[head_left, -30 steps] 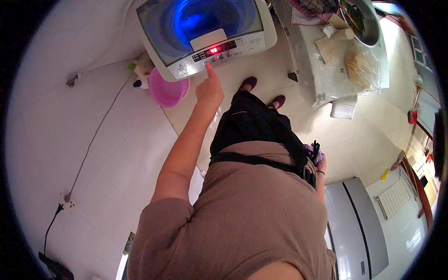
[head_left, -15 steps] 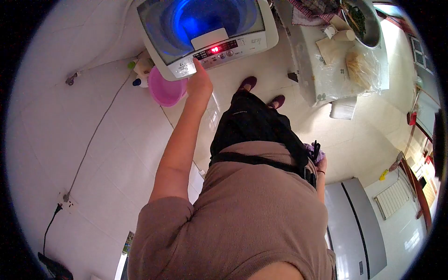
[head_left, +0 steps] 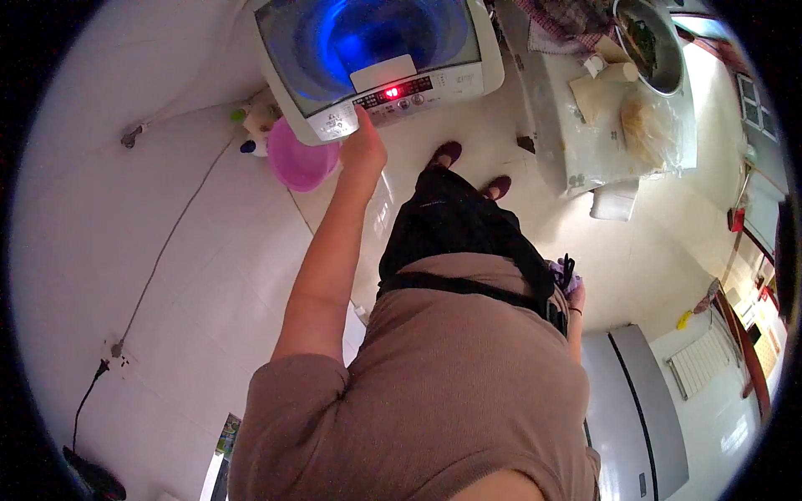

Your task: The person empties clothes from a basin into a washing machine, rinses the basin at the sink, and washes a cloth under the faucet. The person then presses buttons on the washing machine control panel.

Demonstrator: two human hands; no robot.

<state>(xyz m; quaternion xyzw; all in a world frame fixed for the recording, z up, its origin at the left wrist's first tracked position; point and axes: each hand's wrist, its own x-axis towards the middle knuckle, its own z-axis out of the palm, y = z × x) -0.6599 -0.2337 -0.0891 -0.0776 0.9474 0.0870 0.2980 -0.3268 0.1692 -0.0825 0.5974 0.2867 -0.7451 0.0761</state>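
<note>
My left hand [head_left: 363, 154] reaches to the control panel [head_left: 393, 93] of a top-loading washing machine [head_left: 489, 75]. Its index finger is stretched out, with the tip at the left part of the panel; the other fingers are folded and nothing is held. Red digits glow on the panel, and blue light shows under the see-through lid. At my right hip, my right hand [head_left: 576, 294] is closed on a purple cloth [head_left: 561, 271], partly hidden by my clothes.
Below the machine's left corner stands a pink basin [head_left: 301, 159], beside bottles [head_left: 257, 134]. To the right, a covered table [head_left: 585, 159] bears a metal bowl [head_left: 675, 71] with greens and a bag of noodle-like sticks [head_left: 643, 125]. A grey fridge [head_left: 618, 401] stands at lower right.
My left index finger has moved left along the panel from below the red digits. The view has shifted slightly. My right hand stays at my hip with the purple cloth.
</note>
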